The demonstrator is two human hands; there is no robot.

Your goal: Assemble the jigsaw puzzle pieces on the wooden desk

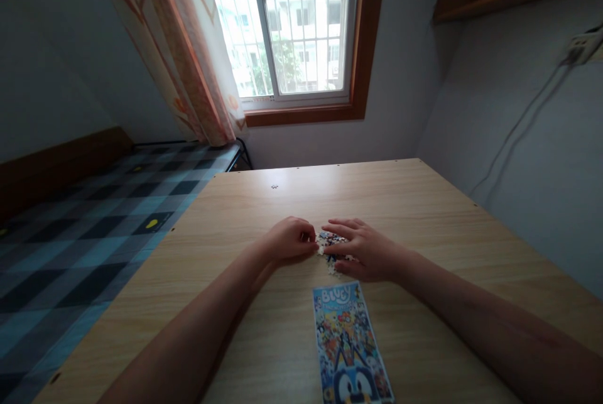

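Note:
A small pile of jigsaw puzzle pieces lies on the wooden table between my hands, some showing dark printed colours and others pale. My left hand is at the pile's left edge, its fingers curled and pinched together. Whatever those fingertips hold, if anything, is too small to make out. From the right, my right hand reaches over the pile with its fingers spread, covering part of it. Just in front of the pile lies a colourful Bluey picture card with a blue cartoon dog at its lower end.
One separate puzzle piece lies near the far edge of the table. To the left is a bed with a checked cover. Beyond the table are a curtain and a barred window. A cable hangs on the right wall.

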